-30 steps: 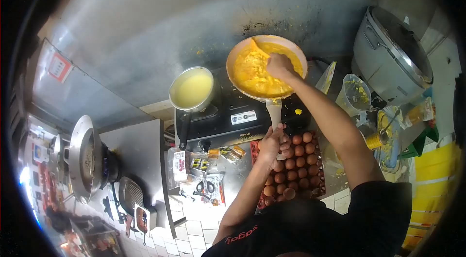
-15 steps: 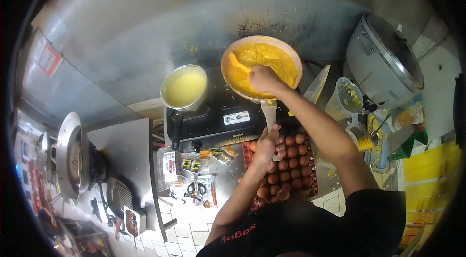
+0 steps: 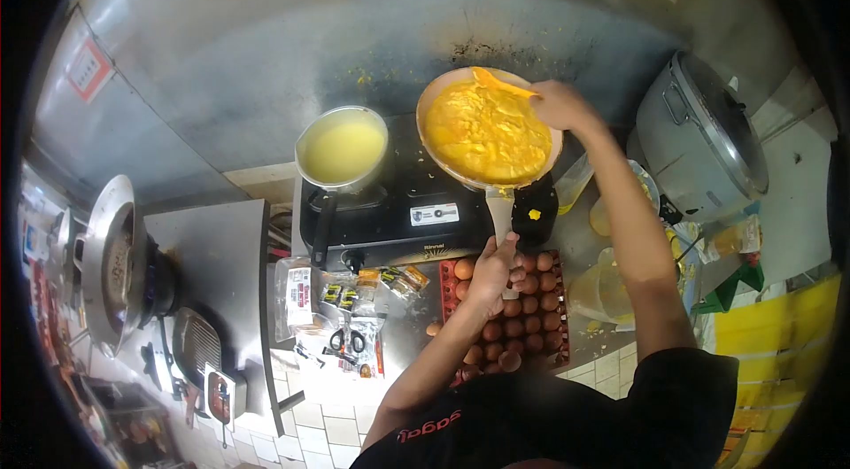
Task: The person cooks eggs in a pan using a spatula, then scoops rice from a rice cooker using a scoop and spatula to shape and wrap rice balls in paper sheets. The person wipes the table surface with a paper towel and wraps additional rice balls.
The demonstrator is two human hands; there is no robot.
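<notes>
My left hand (image 3: 496, 274) is closed round the pale handle (image 3: 501, 210) of a frying pan (image 3: 426, 95). Partly set yellow scrambled egg (image 3: 487, 137) covers the pan's bottom, lumpy and wet. At the far right rim my right hand (image 3: 563, 106) grips an orange spatula (image 3: 503, 85), whose blade lies along the far edge of the egg. The pan sits over the right side of a black gas stove (image 3: 390, 234). Just below my left hand lies a red tray of brown eggs (image 3: 531, 323).
Left on the stove stands a saucepan (image 3: 341, 150) of pale yellow liquid. A large lidded pot (image 3: 699, 132) is at the right, near plastic jugs (image 3: 602, 287). Packets and scissors (image 3: 347, 341) lie in front; a wok (image 3: 115, 265) is far left.
My right hand has swept the spatula from the pan's left side to its far rim, and now sits at the right edge. My left hand keeps its hold on the handle.
</notes>
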